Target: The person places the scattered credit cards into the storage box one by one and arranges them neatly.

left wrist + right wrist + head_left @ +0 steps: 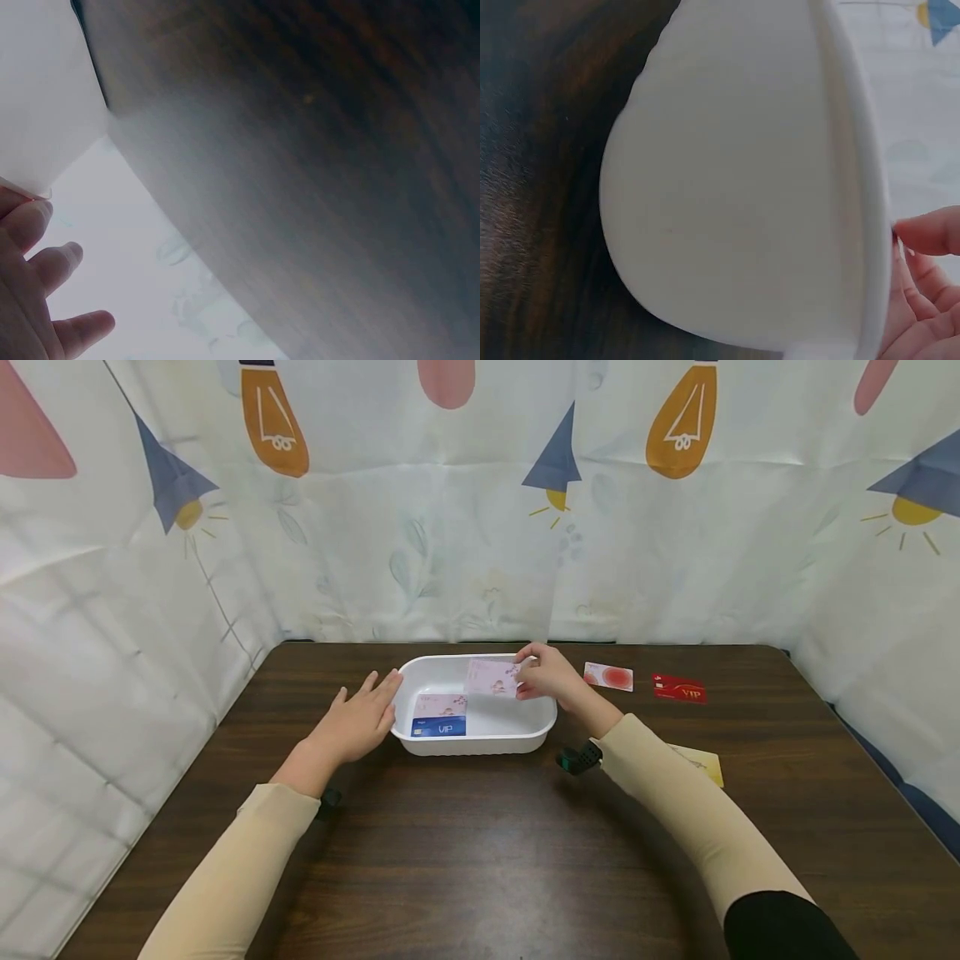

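Note:
A white plastic tub [472, 746] stands near the far side of the table. My left hand [356, 722] has its fingers stretched out, fingertips at the tub's left rim. Over the tub's right half, my right hand [551, 675] pinches a pale pink card [491, 678] by its right end. Inside on the left lie a blue VIP card [438, 727] and, partly covered by it, a pink card [441, 703]. The tub's wall [735, 180] fills most of the right wrist view, hiding the pinched card, with the right hand [926, 300] beyond the rim.
Right of the tub lie a pink card with a red round print [609, 677] and a red VIP card [679, 688]. A yellow card [699, 763] is partly covered by the right sleeve. A patterned curtain [480, 552] hangs behind the dark wooden table [480, 860].

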Demonstrator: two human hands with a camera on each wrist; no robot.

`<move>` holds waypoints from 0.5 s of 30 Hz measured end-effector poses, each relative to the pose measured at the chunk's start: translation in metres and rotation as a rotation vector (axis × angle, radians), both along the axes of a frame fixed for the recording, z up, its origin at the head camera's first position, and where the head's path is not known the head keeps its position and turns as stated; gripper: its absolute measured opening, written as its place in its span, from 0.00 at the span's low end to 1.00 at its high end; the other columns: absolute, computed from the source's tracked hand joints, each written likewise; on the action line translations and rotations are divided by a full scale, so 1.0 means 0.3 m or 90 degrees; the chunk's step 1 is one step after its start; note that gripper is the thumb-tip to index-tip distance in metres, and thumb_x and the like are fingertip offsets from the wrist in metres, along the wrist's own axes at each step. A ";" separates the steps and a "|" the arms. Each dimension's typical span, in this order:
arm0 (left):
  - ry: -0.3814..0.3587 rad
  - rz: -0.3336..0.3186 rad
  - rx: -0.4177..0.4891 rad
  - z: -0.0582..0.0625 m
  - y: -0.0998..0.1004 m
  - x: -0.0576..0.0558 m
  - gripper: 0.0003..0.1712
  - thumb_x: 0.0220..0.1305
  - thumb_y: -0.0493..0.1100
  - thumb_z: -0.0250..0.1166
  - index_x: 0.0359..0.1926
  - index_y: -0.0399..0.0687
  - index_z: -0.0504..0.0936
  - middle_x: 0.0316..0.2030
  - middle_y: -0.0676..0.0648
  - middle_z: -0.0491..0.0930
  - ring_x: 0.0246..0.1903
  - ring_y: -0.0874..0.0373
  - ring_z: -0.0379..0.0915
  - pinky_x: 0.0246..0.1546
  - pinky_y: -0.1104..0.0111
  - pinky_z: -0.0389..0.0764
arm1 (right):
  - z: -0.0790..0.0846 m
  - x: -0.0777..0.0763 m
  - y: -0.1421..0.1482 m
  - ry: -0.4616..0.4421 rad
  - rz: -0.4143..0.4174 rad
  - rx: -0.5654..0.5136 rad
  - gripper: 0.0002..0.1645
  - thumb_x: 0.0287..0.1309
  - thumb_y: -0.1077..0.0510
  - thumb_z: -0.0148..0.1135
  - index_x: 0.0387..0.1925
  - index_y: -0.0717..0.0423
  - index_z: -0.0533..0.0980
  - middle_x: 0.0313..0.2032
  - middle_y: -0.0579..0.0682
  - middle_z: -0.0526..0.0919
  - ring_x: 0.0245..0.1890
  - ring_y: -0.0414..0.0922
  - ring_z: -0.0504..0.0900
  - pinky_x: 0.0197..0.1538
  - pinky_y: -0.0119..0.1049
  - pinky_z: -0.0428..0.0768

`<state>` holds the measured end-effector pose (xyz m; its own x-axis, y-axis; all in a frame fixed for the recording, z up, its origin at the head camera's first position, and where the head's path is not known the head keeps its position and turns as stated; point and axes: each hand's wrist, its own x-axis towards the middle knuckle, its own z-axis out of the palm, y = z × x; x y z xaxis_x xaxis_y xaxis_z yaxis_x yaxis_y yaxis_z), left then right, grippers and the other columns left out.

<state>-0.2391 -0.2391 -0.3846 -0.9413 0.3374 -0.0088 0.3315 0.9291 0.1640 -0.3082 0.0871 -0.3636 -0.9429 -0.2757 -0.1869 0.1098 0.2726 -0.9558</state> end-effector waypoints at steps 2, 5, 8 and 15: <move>0.000 0.001 0.002 -0.001 -0.001 0.000 0.35 0.81 0.47 0.41 0.82 0.41 0.47 0.79 0.40 0.51 0.78 0.37 0.41 0.69 0.30 0.46 | -0.002 -0.006 -0.015 0.018 0.009 0.034 0.17 0.64 0.71 0.58 0.54 0.66 0.71 0.32 0.56 0.80 0.25 0.44 0.83 0.46 0.50 0.87; 0.001 0.001 -0.001 -0.003 -0.004 0.001 0.35 0.81 0.47 0.41 0.82 0.42 0.47 0.80 0.40 0.50 0.78 0.38 0.41 0.69 0.30 0.46 | -0.003 -0.013 -0.033 0.027 0.016 0.078 0.16 0.64 0.71 0.59 0.53 0.65 0.72 0.35 0.58 0.81 0.27 0.45 0.84 0.46 0.50 0.87; 0.002 -0.001 -0.002 -0.005 -0.006 -0.003 0.35 0.81 0.47 0.40 0.82 0.42 0.47 0.80 0.41 0.49 0.78 0.38 0.41 0.69 0.30 0.45 | -0.007 -0.026 -0.044 0.027 0.020 0.108 0.16 0.63 0.71 0.59 0.52 0.66 0.73 0.37 0.59 0.81 0.27 0.46 0.84 0.44 0.47 0.87; 0.010 -0.005 -0.001 -0.002 -0.004 -0.002 0.35 0.81 0.47 0.41 0.82 0.41 0.49 0.79 0.41 0.51 0.78 0.38 0.42 0.69 0.30 0.46 | -0.006 -0.052 -0.060 0.020 0.039 0.182 0.18 0.64 0.71 0.57 0.55 0.67 0.76 0.38 0.59 0.81 0.26 0.45 0.84 0.41 0.43 0.88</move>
